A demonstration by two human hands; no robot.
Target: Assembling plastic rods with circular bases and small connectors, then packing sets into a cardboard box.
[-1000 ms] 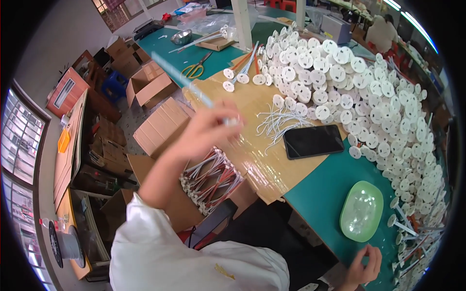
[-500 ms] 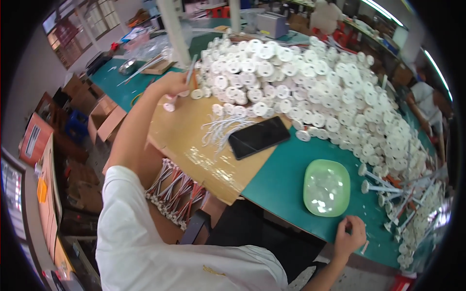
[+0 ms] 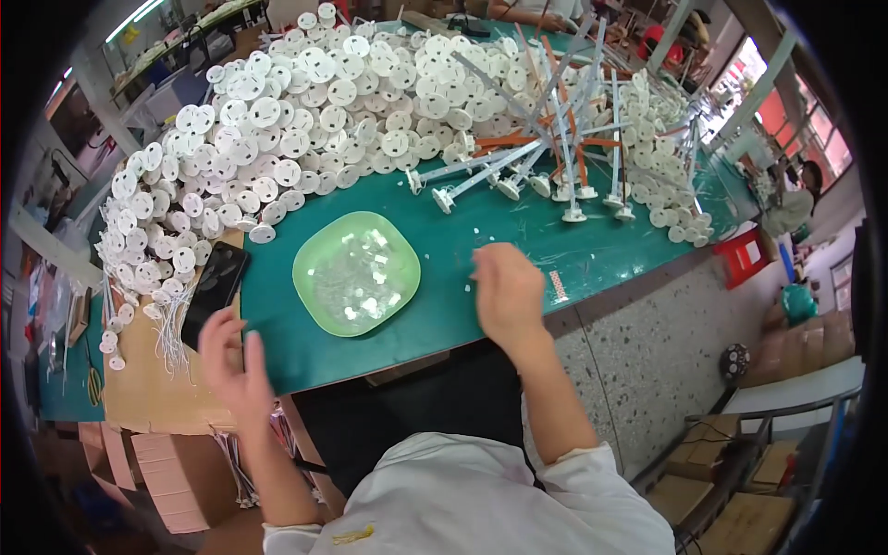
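Note:
My left hand (image 3: 237, 365) is raised in front of the black phone (image 3: 217, 282), fingers apart and nothing in them. Over the green table, right of a light green bowl (image 3: 413, 268), my right hand (image 3: 511, 294) has its fingers curled together; whatever they may hold is hidden. Small clear and white bits (image 3: 356, 277) lie in the bowl, and a few more are scattered by the right hand. Beside the phone, a bundle of thin white strips (image 3: 171, 333) rests on brown cardboard (image 3: 139, 398).
A big heap of white round discs (image 3: 314, 111) spreads across the back and left. Disc-ended pieces with grey and orange strips (image 3: 555, 139) stand and lean at the back right. Cardboard boxes (image 3: 171, 476) sit low at the left, and a metal rack (image 3: 740, 462) at the lower right.
The view has swung right. My left hand has left the far-left disc pieces and come back near the phone, now empty. My right hand has moved from below the bowl to its right.

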